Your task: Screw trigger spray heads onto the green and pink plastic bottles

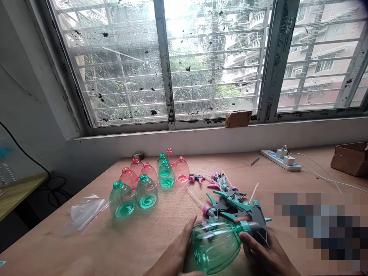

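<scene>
Near the table's front edge, a clear green spray bottle (215,245) lies on its side between my hands. My left hand (182,245) is wrapped round the bottle's base end, its lower fingers partly hidden. At the neck, my right hand (261,249) grips the grey and green trigger sprayer (255,226), thumb on the collar. The sprayer sits on the bottle's mouth; whether it is screwed tight I cannot tell. Just beyond lies a pile of loose trigger sprayers (232,201), green-grey and pink-grey, with thin white tubes.
Several open green bottles (122,201) and pink bottles (182,170) stand at the left back. A clear plastic bag (84,212) lies left of them. A white power strip (280,160) with cables and a brown box (350,159) are at the right. A window rises behind.
</scene>
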Demonstrator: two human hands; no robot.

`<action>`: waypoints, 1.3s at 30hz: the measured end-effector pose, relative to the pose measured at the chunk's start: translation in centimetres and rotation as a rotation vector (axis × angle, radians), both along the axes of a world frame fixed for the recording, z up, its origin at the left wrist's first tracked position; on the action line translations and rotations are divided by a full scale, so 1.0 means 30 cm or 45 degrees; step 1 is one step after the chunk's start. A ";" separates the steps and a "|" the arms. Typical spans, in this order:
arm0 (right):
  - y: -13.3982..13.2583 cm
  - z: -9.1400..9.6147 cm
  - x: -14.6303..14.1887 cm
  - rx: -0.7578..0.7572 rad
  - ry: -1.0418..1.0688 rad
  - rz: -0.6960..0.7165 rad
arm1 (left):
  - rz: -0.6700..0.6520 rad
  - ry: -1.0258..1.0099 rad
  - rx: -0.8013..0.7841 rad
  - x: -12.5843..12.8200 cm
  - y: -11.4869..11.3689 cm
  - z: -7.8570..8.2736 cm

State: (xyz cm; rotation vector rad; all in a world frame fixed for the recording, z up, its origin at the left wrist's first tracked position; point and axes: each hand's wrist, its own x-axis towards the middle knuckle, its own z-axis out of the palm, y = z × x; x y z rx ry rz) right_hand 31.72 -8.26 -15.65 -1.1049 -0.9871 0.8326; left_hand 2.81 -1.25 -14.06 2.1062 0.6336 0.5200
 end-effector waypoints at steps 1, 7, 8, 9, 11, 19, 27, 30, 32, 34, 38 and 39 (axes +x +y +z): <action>-0.001 0.003 0.001 0.005 -0.015 -0.002 | -0.018 0.001 0.005 -0.003 0.008 -0.007; -0.001 0.009 0.007 0.028 -0.058 0.012 | -0.066 0.001 0.077 -0.003 0.008 0.006; 0.000 0.008 0.008 0.035 -0.066 0.016 | -0.072 0.001 0.089 -0.002 0.006 0.010; 0.000 0.006 0.009 0.042 -0.071 0.015 | -0.077 0.000 0.095 -0.002 0.004 0.013; 0.000 0.004 0.011 0.045 -0.070 0.021 | -0.079 -0.010 0.086 0.000 0.002 0.013; -0.011 0.016 0.003 0.007 -0.057 0.001 | 0.075 -0.049 -0.063 0.017 -0.021 0.012; 0.000 0.009 0.013 0.014 -0.071 0.066 | 0.045 0.041 0.081 0.002 -0.015 0.005; 0.001 0.007 0.012 0.009 -0.060 0.078 | 0.000 0.026 0.054 0.003 -0.007 0.015; 0.001 0.009 0.009 0.004 -0.042 0.074 | 0.020 0.001 -0.001 0.006 -0.019 0.036; 0.000 0.013 0.004 0.006 -0.006 0.067 | 0.062 -0.021 -0.069 0.011 -0.040 0.061; -0.001 0.016 -0.003 0.032 0.037 0.056 | 0.090 -0.116 -0.220 0.025 -0.070 0.081; -0.002 0.016 -0.003 0.034 0.037 0.051 | 0.083 -0.143 -0.244 0.028 -0.068 0.075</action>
